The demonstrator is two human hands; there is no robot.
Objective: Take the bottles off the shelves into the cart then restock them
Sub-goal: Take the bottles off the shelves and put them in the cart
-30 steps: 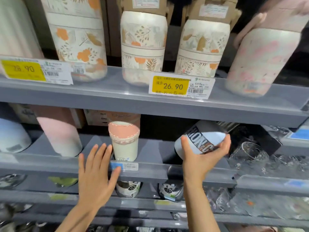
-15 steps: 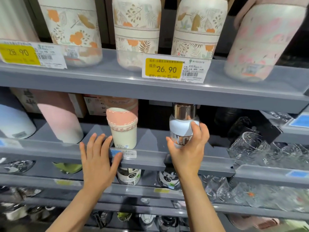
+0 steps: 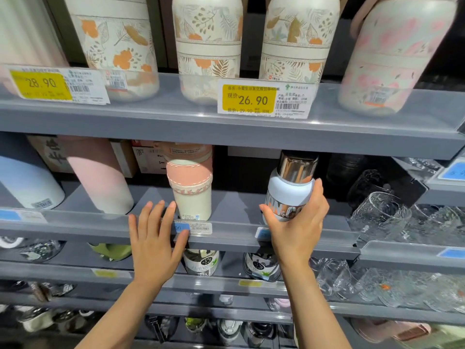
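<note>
The right hand [image 3: 295, 230] grips a pale blue bottle [image 3: 289, 195] with a shiny chrome cap, its fingers [image 3: 318, 197] and thumb curled round the lower body where dark lettering shows. The bottle stands upright at the front of the middle shelf [image 3: 226, 238], its base hidden behind the hand and the shelf's front rail, so I cannot tell whether it rests on the shelf or is just above it.

The left hand [image 3: 153, 240] is released, its fingers straight and spread, lying flat against the front rail of the same shelf, with the thumb over a blue price label [image 3: 192, 227]. Just beyond its fingertips stands a cream cup with a pink sleeve [image 3: 190, 187], apart from the held bottle.

Further left on that shelf are a pink bottle [image 3: 100, 175] and a white-and-blue one [image 3: 27, 182]. To the right sit clear glass cups [image 3: 385, 215].

On the upper shelf [image 3: 176, 122] stand floral-print bottles [image 3: 207, 46], with yellow price tags reading 28.90 [image 3: 41, 84] and 26.90 [image 3: 251, 99] on its rail.
</note>
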